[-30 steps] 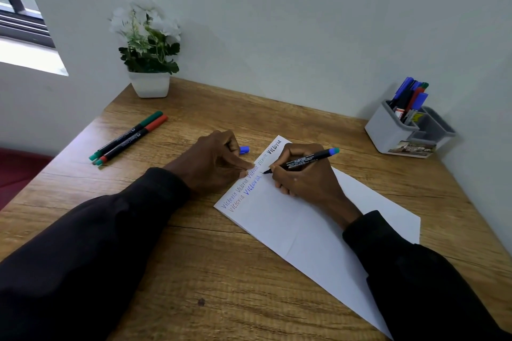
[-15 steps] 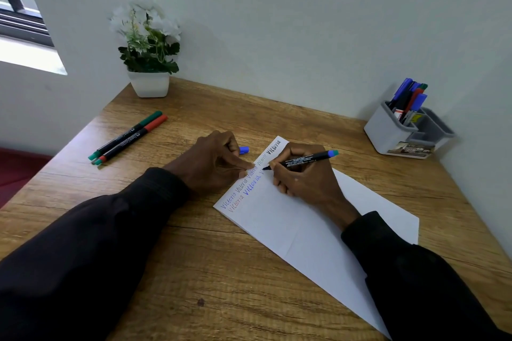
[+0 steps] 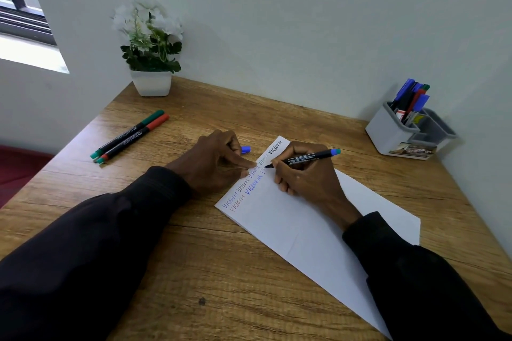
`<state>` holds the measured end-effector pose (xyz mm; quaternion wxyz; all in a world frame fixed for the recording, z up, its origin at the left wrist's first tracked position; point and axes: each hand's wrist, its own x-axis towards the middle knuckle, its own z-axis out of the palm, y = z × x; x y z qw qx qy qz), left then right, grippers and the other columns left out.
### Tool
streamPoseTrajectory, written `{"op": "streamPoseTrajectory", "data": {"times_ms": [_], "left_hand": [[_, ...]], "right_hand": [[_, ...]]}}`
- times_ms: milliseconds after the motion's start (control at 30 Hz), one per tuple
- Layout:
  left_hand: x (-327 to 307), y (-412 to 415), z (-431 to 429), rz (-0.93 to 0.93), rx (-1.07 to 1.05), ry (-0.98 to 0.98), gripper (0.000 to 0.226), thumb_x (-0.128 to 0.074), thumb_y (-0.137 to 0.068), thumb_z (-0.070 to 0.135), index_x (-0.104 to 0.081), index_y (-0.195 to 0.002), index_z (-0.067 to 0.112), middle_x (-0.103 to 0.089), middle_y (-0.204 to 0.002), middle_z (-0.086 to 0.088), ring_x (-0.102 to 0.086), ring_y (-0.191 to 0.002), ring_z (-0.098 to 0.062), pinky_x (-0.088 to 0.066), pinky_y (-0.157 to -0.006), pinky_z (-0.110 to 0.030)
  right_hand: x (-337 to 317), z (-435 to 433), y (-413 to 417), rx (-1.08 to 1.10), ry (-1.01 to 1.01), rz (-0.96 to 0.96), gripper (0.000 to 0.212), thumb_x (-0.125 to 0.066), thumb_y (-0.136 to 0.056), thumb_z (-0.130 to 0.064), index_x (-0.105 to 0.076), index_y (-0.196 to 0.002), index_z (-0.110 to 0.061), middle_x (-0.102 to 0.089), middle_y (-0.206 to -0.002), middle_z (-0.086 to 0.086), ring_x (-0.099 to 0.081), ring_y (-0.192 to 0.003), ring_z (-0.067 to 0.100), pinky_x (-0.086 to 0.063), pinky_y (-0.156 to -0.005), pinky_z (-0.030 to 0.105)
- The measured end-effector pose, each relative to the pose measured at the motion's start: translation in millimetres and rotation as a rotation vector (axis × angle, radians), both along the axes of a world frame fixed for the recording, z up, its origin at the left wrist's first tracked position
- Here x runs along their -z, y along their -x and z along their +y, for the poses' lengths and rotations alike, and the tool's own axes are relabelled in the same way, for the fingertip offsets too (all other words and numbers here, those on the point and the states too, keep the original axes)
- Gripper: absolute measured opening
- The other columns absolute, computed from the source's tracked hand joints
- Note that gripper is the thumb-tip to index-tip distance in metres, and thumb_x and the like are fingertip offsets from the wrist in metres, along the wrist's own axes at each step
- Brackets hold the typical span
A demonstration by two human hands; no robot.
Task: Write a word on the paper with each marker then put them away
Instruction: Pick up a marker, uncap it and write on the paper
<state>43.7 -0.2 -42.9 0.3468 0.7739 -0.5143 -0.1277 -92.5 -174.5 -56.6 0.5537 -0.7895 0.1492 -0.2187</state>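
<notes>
The marker [image 3: 307, 157] is pinched in the right hand [image 3: 307, 177], with the thumb and fingers closed tight around it. Its dark tip is pressed on the paper [image 3: 304, 235] just left of that hand, and its blue end is pointed away to the right. The right hand is rested on the paper. The same word is seen written many times in two rows, running from the tip down toward the person, in blue, red, green and black. The left hand [image 3: 213, 163] is laid on the table [image 3: 194, 271] just left of the paper, close to the right hand. Its fingers are curled, and its fingertips [image 3: 250, 165] are touched to the paper's edge. A blue cap [image 3: 245, 149] is seen sticking out just past this hand's knuckles, but it cannot be told if the cap is held or only lying there. Well to the left of the left hand, a green marker [image 3: 130, 131] and a red marker [image 3: 135, 139] are laid side by side, touching. Far past the left hand, a plant [image 3: 151, 44] is stood by the wall. Well to the right of the right hand, a grey holder [image 3: 390, 134] is stood with more markers put upright in it.
</notes>
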Motion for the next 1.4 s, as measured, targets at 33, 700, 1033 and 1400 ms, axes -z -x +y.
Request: {"op": "streamPoseTrajectory", "data": {"times_ms": [33, 700, 1033, 1400], "left_hand": [[0.3, 0.0, 0.3, -0.002, -0.001, -0.001, 0.040, -0.076, -0.082, 0.027, -0.047, -0.067, 0.051, -0.048, -0.090, 0.015, -0.047, -0.083, -0.005, -0.033, -0.062, -0.013], [2.8, -1.8, -1.0, -0.023, 0.027, -0.001, 0.051, -0.075, -0.082, 0.029, -0.051, -0.065, 0.071, -0.048, -0.094, 0.014, -0.044, -0.090, -0.007, -0.037, -0.068, -0.024], [1.3, -0.5, 0.4, -0.016, -0.002, 0.013, 0.043, -0.076, -0.082, 0.024, -0.044, -0.070, 0.051, -0.046, -0.092, 0.015, -0.043, -0.084, -0.003, -0.033, -0.066, -0.022], [5.1, -4.1, -0.2, -0.037, 0.047, -0.038, 0.033, -0.071, -0.085, 0.032, -0.054, -0.094, 0.059, -0.044, -0.095, 0.015, -0.039, -0.090, 0.000, -0.034, -0.072, -0.024]], "right_hand": [[0.5, -0.2, 0.1, 0.005, -0.003, 0.001, 0.015, -0.069, -0.093, 0.006, -0.069, -0.078, 0.005, -0.067, -0.060, 0.014, -0.061, -0.043, 0.019, -0.044, -0.040, 0.020], [0.8, -2.2, -1.5, 0.036, 0.012, 0.013, 0.027, -0.067, -0.087, 0.008, -0.067, -0.066, -0.010, -0.067, -0.057, 0.015, -0.061, -0.041, 0.026, -0.046, -0.040, 0.026], [2.2, -2.2, -1.7, 0.043, 0.007, 0.000, 0.020, -0.067, -0.093, 0.006, -0.068, -0.074, -0.001, -0.068, -0.062, 0.019, -0.063, -0.045, 0.026, -0.047, -0.041, 0.027], [1.5, -3.2, -1.5, 0.049, -0.019, -0.005, 0.020, -0.066, -0.093, 0.007, -0.068, -0.074, 0.001, -0.069, -0.062, 0.020, -0.064, -0.045, 0.027, -0.048, -0.042, 0.027]]}}
